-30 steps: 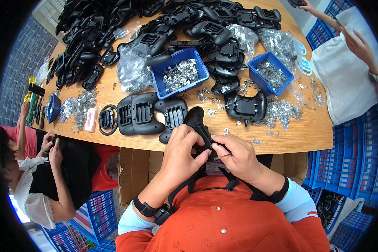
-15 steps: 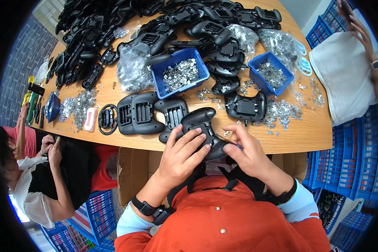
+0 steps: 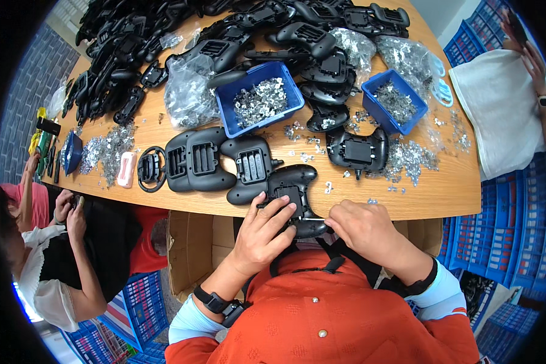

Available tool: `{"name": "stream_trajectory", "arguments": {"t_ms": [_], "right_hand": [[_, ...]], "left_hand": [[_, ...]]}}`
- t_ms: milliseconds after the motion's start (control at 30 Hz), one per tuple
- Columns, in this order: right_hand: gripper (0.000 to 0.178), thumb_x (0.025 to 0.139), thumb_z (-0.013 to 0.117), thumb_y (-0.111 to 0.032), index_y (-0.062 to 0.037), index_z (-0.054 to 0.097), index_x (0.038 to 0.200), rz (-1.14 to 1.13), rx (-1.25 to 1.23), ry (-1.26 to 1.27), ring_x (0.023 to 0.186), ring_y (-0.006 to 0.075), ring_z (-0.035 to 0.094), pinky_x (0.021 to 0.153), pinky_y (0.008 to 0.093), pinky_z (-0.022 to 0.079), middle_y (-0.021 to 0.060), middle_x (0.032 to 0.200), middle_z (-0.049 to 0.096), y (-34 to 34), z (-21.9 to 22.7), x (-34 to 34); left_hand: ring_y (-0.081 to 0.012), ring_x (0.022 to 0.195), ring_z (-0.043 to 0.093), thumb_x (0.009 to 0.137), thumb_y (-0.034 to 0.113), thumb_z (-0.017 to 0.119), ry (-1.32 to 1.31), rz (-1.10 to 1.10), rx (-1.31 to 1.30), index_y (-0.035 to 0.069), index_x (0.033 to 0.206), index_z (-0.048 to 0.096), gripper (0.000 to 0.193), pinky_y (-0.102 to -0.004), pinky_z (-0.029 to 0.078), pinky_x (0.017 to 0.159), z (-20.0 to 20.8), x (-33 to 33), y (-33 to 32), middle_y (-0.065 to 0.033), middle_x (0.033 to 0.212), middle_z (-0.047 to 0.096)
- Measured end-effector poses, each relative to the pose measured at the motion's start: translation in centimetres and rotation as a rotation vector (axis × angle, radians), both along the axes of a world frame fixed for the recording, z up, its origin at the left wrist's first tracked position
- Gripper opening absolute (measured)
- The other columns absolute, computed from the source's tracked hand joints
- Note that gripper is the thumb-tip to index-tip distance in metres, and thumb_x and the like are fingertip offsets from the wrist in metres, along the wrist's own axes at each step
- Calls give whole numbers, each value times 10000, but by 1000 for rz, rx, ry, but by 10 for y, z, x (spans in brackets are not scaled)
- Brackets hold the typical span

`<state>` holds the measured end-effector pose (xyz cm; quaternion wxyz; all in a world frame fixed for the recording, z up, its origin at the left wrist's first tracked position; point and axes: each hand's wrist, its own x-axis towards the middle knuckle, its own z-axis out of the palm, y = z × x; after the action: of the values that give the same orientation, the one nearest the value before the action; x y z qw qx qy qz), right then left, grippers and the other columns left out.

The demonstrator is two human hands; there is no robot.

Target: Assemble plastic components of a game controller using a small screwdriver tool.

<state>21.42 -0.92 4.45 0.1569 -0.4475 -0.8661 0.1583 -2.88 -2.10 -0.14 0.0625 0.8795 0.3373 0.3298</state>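
A black game controller shell [image 3: 296, 176] lies face down at the table's near edge. My left hand [image 3: 262, 235] grips it, fingers laid over its middle part and near grip. At the shell's right, my right hand [image 3: 364, 232] is closed around a thin tool with a slim metal shaft [image 3: 312, 219]; the shaft points left across the shell's near grip. The tool's handle is hidden in my fist. Touching or close to this shell on the left is another controller shell [image 3: 252, 167]. A further shell with a flat black block [image 3: 357, 151] lies farther right.
Two blue bins [image 3: 227, 115] [image 3: 370, 106] hold small metal pieces. Loose metal pieces [image 3: 412, 161] are scattered beside them. A heap of black shells [image 3: 121, 45] covers the far left. A black wheel-shaped part [image 3: 151, 168] lies left. Other people sit left and right; a cardboard box [image 3: 191, 249] stands below the edge.
My right hand has closed from spread fingers into a fist-like grip, with the thin shaft now showing across the shell. The shell has shifted slightly nearer and right.
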Motion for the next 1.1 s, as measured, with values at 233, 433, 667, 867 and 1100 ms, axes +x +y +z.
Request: {"name": "stream_trajectory", "arguments": {"t_ms": [233,433,667,867,1100], "right_hand": [[183,901,634,-270,-101,575,860,16,-70,27,626,285,636,522,404,496,75,737,588,4,-10,-1],[185,908,628,-281,-106,593,861,12,-158,88,641,299,636,538,423,504,85,737,605,9,-15,-1],[220,937,595,-259,-59,573,849,-6,-399,254,725,328,633,606,419,478,136,751,603,14,-19,-3],[187,941,596,-179,-9,609,865,-222,-625,466,638,240,606,580,344,445,120,707,592,18,-18,0],[231,905,643,-269,-70,545,844,-26,-264,143,626,308,643,522,408,475,110,697,624,6,2,-8]], "left_hand": [[-370,1117,615,716,110,670,-28,-14,-8,55,846,629,147,-542,461,950,2,1,2,-174,1138,658],[-390,1118,612,707,91,677,-53,-20,-23,33,843,625,157,-457,532,844,0,0,2,-184,1147,655],[-404,1105,615,680,30,685,-115,-12,-28,16,837,616,172,-454,546,833,-2,1,5,-193,1149,652],[-402,1087,623,692,32,687,-149,-35,-17,18,837,608,165,-446,549,824,-6,3,6,-204,1130,652],[-399,1102,616,697,65,692,-127,-45,-4,22,849,606,179,-434,545,799,-7,1,7,-214,1145,640]]}}
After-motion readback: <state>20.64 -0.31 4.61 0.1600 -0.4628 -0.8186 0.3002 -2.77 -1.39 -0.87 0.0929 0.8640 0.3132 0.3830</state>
